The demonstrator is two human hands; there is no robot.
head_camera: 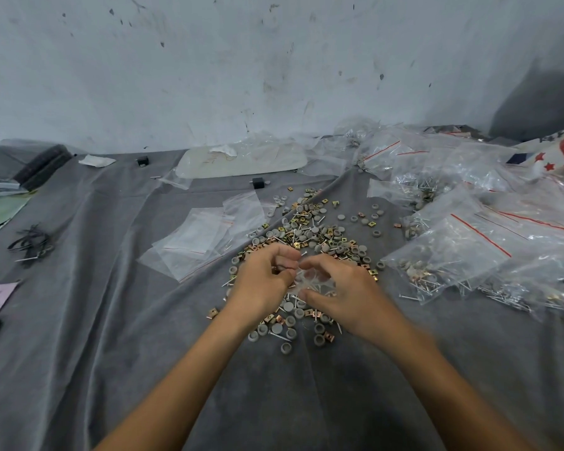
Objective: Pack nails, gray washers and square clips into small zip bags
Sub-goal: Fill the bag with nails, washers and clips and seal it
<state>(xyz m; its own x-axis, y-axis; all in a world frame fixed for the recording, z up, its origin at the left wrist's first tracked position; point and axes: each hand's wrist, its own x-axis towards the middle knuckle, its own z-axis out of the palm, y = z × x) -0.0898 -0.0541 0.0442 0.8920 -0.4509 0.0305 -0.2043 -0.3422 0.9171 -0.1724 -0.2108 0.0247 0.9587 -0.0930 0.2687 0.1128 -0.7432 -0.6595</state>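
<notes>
Clear zip bag [310, 283] pinched by L hand [264, 281], R hand [344, 292] fingers [288, 263]; contents blurred. Filled bags [463, 242]: nails [427, 284], washers [407, 265].

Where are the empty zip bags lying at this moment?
In the head view, the empty bags lie on the gray cloth, just left of the parts pile and beyond the left hand.

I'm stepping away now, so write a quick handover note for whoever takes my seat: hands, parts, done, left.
Hands: left hand and right hand both grip one small zip bag over the loose pile; its contents are blurred.
Empty bags lie left of the pile, filled bags to its right.
Done: many bags filled.
Left: finish this bag, then pack the remaining pile.
</notes>
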